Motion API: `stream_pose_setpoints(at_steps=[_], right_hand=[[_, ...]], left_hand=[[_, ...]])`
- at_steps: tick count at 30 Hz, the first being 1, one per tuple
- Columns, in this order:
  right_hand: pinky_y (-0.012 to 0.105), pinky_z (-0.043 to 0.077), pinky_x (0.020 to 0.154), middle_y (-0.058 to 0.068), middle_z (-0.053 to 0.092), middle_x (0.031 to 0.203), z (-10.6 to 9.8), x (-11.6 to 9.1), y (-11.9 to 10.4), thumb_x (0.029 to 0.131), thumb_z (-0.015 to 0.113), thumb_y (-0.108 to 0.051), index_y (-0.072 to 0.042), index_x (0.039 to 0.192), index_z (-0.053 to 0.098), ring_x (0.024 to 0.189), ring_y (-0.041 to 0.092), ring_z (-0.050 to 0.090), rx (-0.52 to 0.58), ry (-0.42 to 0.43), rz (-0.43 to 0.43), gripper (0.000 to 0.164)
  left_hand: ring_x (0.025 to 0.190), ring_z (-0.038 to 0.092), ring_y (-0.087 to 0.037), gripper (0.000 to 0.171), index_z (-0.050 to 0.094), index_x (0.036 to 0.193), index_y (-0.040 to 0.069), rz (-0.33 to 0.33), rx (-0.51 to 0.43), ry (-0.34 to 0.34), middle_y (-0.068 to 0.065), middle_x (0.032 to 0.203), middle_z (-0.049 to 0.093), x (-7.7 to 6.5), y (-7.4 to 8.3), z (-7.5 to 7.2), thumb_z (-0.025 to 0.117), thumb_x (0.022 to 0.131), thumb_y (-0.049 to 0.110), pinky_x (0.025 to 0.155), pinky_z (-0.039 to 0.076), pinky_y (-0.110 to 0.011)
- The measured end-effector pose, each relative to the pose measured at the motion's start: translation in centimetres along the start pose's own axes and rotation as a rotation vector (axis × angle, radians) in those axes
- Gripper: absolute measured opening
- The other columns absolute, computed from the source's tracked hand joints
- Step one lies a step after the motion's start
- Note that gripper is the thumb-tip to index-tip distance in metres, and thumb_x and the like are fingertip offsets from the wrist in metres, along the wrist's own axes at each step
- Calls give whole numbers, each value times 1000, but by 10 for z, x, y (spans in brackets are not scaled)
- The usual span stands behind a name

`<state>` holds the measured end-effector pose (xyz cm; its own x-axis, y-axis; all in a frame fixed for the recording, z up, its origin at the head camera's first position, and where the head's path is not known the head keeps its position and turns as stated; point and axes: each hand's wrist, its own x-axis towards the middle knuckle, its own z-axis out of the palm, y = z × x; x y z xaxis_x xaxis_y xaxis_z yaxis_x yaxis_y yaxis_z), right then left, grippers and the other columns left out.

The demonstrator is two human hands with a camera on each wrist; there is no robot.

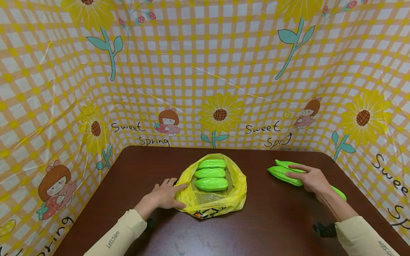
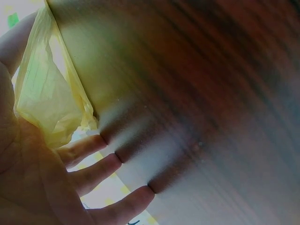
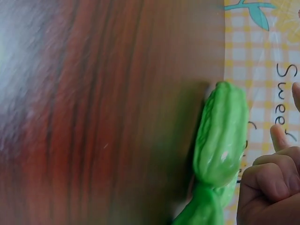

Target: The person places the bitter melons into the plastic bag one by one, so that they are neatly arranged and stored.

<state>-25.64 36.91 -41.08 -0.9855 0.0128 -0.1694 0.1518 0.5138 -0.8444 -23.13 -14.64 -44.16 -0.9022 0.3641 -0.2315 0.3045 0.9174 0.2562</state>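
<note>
A yellow plastic bag (image 1: 237, 199) stands with its mouth spread wide, and three bright green bitter gourds (image 1: 211, 184) lie in it side by side. At its left rim is my left hand (image 1: 164, 195), thumb and index finger against the plastic. In the left wrist view, the other fingertips (image 2: 136, 199) press on the tabletop. My right hand (image 1: 309, 180) is over two more gourds (image 1: 285, 174) at the right, thumb and index finger extended, remaining fingers curled, nothing gripped. A third gourd (image 1: 339, 193) there is partly hidden behind the wrist.
The dark brown table (image 1: 256, 231) has its far edge against a checkered cloth (image 1: 205, 71) with sunflowers, which also hangs at both sides. A black wrist device (image 1: 325, 230) sits under my right sleeve.
</note>
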Motion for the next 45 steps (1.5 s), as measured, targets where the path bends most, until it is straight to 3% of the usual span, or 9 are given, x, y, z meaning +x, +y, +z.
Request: stream_pose_setpoints(at_steps=[22, 31, 45], right_hand=[[32, 31, 45, -11, 24, 49, -6, 4, 29, 87, 77, -48, -2, 156, 35, 45, 10, 17, -43, 2, 76, 93], [32, 31, 45, -11, 24, 48, -8, 7, 32, 87, 77, -44, -1, 156, 34, 44, 9, 19, -39, 18, 78, 92], [30, 34, 44, -12, 24, 50, -3, 12, 41, 88, 76, -39, 3, 151, 41, 42, 8, 23, -133, 56, 77, 84]], left_hand=[[148, 27, -40, 75, 44, 154, 29, -8, -7, -16, -16, 160, 30, 0, -1, 2, 73, 88, 52, 110, 26, -69], [150, 24, -40, 76, 41, 155, 30, -8, -9, -30, -16, 162, 27, 2, -2, 0, 72, 89, 51, 112, 24, -69], [148, 27, -39, 75, 44, 154, 30, 0, -7, -13, -16, 161, 29, 1, -1, 1, 72, 88, 54, 110, 27, -68]])
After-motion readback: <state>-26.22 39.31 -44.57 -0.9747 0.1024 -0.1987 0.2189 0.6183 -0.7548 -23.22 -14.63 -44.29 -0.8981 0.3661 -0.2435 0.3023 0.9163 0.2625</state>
